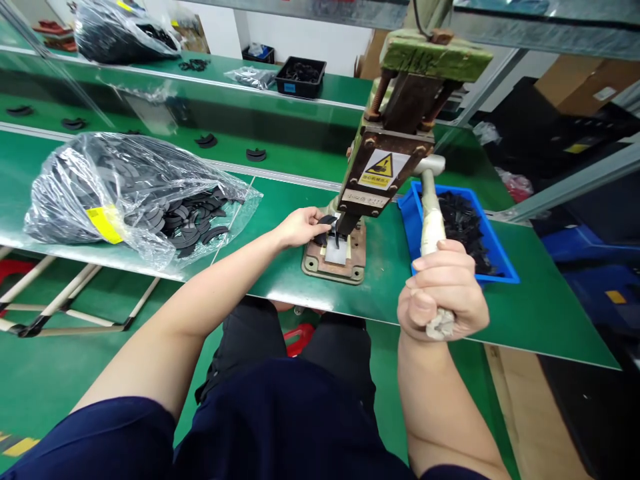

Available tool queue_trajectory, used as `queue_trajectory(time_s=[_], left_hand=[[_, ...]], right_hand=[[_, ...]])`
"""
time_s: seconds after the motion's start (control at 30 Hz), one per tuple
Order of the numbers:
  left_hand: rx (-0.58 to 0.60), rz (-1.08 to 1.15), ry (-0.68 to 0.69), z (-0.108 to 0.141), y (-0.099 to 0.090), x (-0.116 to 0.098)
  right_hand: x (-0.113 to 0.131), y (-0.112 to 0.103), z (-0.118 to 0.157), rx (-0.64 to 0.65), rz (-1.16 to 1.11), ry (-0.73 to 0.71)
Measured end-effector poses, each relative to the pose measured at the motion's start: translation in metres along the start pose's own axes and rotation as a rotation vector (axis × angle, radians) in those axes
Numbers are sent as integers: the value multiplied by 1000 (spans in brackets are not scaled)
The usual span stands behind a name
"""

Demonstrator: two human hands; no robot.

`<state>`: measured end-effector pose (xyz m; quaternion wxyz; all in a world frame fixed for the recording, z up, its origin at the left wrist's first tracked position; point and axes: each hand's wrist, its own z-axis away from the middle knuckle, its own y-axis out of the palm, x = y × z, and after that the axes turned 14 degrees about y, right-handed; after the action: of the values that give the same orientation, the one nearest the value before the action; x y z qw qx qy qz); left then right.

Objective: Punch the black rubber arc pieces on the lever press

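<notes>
A green and rusty hand press (390,160) stands on the green table, its ram lowered close to the base plate (333,270). My right hand (445,293) is wrapped round the press lever (431,213), whose grip is bound in pale tape. With the fingertips of my left hand (303,228) I pinch a black curved piece (326,225) at the press's ram. The piece's far end is partly hidden by the ram, and whether the ram touches it I cannot tell.
On the left lies an open clear plastic bag (135,193) of black curved pieces. A blue bin (505,267) of black parts stands right of the press. Behind, several curved pieces (256,155) lie on a green strip; a black crate (300,77) sits farther back.
</notes>
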<state>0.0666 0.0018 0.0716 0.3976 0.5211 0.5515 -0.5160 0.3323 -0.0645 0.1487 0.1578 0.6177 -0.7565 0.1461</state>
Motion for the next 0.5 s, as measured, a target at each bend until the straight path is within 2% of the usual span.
queue_trajectory(time_s=[0.3,0.5], left_hand=[[-11,67,-17,-1,0,6],[41,82,-58,-6,-3,11]], right_hand=[[-1,1,-1,-10,-1,1],[0,2,0,-22,-9,2]])
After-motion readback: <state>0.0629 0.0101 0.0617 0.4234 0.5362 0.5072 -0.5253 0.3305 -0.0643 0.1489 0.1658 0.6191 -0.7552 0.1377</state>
